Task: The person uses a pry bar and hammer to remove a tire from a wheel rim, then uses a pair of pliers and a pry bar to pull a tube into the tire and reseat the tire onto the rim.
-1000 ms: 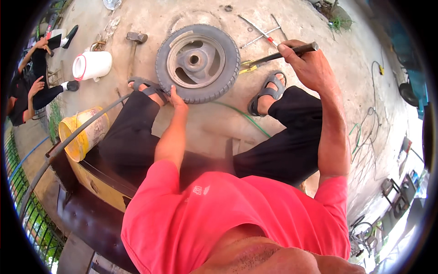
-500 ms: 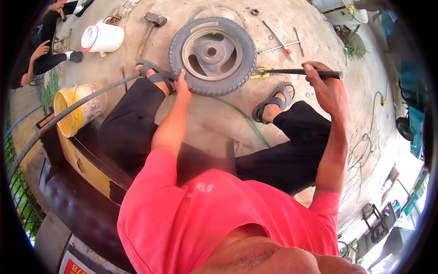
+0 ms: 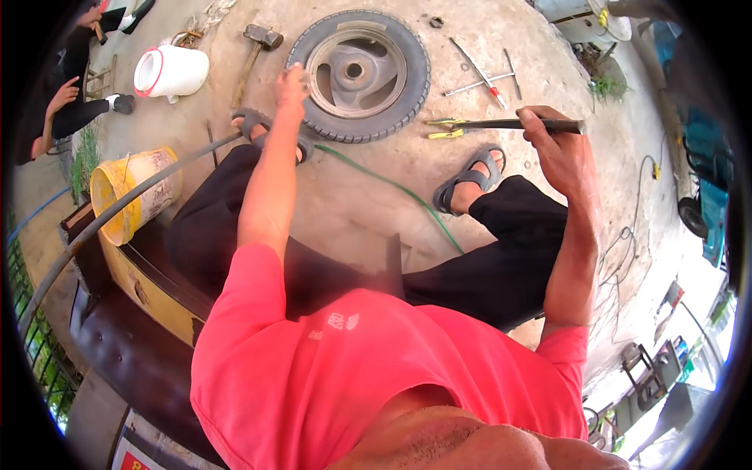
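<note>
A wheel with a black tyre [image 3: 356,129] lies flat on the ground, just beyond my feet. My left hand [image 3: 292,90] is at the tyre's left edge, smeared by motion, so its fingers do not show clearly. On the right, my right hand [image 3: 558,149] is wrapped round the thick end of a long dark metal bar [image 3: 497,124]. The bar points left, and its far tip overlaps a yellow-handled tool [image 3: 446,133] on the ground, apart from the tyre. I cannot tell whether the tip touches that tool.
A hammer [image 3: 262,37] lies beyond my left foot, near a white tub [image 3: 184,72]. A yellow bucket [image 3: 149,188] lies tipped at the left. Past the bar is a cross-shaped wrench [image 3: 479,84]. A green hose [image 3: 392,182] crosses between my feet. Another person's hand [image 3: 64,94] shows far left.
The wheel has shifted away from me and slightly left. My left hand has moved away along with it, up its left side. My right hand and the bar have barely moved.
</note>
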